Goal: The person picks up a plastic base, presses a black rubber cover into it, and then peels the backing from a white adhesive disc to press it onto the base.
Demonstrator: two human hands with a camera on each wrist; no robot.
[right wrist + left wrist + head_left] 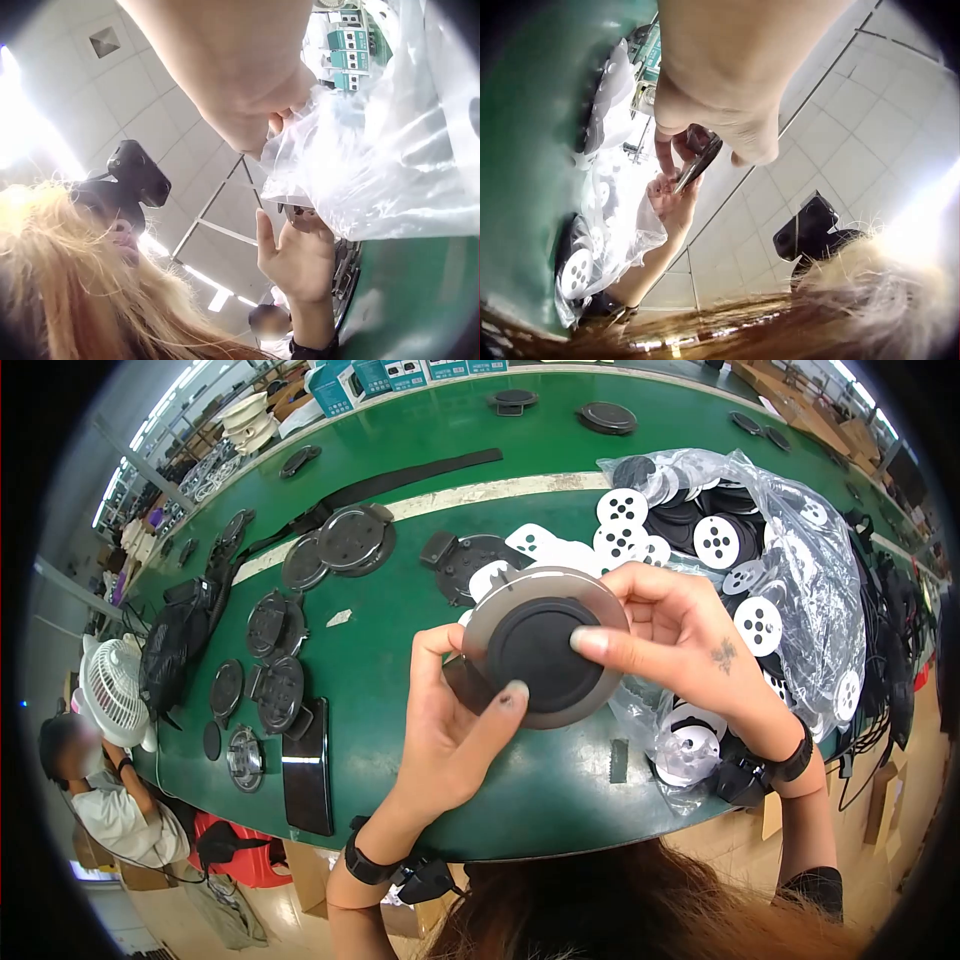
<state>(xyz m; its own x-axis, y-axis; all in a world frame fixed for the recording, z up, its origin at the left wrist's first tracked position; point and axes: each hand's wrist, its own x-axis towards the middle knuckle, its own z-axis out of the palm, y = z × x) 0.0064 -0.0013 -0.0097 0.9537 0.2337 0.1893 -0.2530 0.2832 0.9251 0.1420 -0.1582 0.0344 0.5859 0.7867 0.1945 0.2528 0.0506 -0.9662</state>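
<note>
A round grey see-through disc with a black pad [545, 650] in its middle is held up over the table between both hands. My left hand [450, 735] grips its lower left edge, the thumb lying on the front near the pad. On the upper right edge, my right hand [690, 635] pinches it, with the thumb on the black pad and the fingers behind. The left wrist view shows the disc [699, 161] nearly edge-on between the hands. White perforated discs [620, 545] lie just behind it, partly hidden.
An open plastic bag [815, 580] of white and black discs fills the table's right side. Dark round holders [355, 540] are spread over the left, near a black phone-like slab [306, 770]. A black strap [400, 475] crosses behind. Another person [120, 800] sits at left beside a white fan [112, 685].
</note>
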